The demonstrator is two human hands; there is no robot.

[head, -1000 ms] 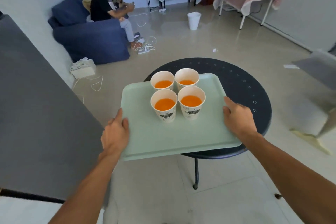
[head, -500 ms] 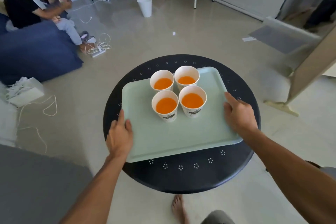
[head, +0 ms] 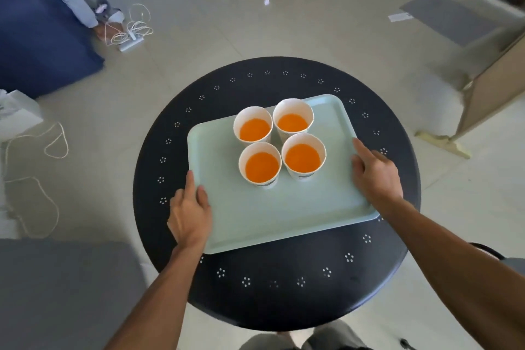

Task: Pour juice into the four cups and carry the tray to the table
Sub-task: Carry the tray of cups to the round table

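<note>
We hold the green tray [head: 272, 213] over the round black bench [head: 284, 301], left hand [head: 189, 214] and right hand [head: 375, 176] gripping its sides, and a bump or tilt could spill juice from the four cups [head: 279, 143].

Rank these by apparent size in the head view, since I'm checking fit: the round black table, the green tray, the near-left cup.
1. Round black table, clearly the largest.
2. Green tray, well inside the tabletop.
3. Near-left cup, smallest.
</note>
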